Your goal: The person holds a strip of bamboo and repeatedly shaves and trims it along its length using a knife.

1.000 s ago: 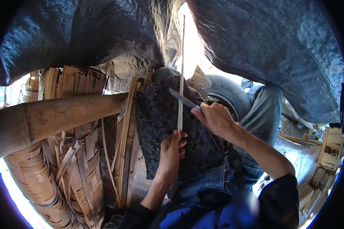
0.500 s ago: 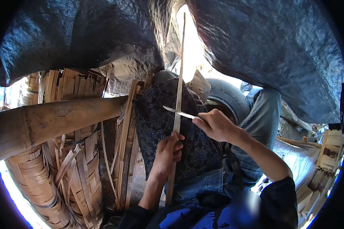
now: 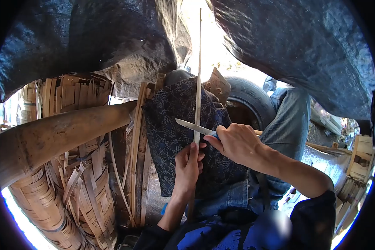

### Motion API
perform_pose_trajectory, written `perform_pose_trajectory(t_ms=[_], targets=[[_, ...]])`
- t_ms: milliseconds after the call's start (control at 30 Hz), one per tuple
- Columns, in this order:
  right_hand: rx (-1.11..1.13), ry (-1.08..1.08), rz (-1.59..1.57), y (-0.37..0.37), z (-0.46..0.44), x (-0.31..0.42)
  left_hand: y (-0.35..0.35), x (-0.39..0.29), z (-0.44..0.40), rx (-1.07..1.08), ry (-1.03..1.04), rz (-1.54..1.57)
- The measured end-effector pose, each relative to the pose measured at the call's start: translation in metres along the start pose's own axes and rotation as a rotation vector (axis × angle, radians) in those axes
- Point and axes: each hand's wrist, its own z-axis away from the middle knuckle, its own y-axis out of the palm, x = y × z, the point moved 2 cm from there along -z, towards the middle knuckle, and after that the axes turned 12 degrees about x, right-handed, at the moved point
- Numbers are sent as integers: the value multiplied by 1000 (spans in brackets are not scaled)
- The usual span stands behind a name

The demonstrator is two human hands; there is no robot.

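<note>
A long, narrow strip, looking like split bamboo, stands nearly upright in view above my lap. My left hand is closed around its lower part, thumb pressed along the front. In my right hand is a knife, its blade pointing left and crossing the strip just above my left thumb. A bit of the blue handle shows at my right fingers; the rest is hidden in the grip. Dark patterned cloth covers my lap behind the strip.
A thick bamboo pole reaches in from the left. Woven bamboo rolls stand below it, beside upright slats. A tire lies ahead near my knee. Dark tarpaulin hangs overhead, and stacked wood is at far right.
The knife and my right hand sit slightly lower, closer to my left thumb. More of the blade and some blue handle now show. The head view has shifted a little.
</note>
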Motion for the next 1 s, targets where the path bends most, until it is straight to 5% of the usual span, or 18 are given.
perform_pose_trajectory(t_ms=[367,533,667,800,1000], targets=[[-243,31,70,1,-36,-24,6,15,-1,-52,50,-66],[-92,159,-85,-26,-86,-76,-2,7,1,54,27,64],[-277,-130,-228,-30,-63,-73,-9,2,0,137,5,129],[-137,-295,-327,-3,-17,-40,-11,0,-2,163,-24,148],[-107,-272,-198,25,3,-32,-22,-3,-3,208,-70,183]])
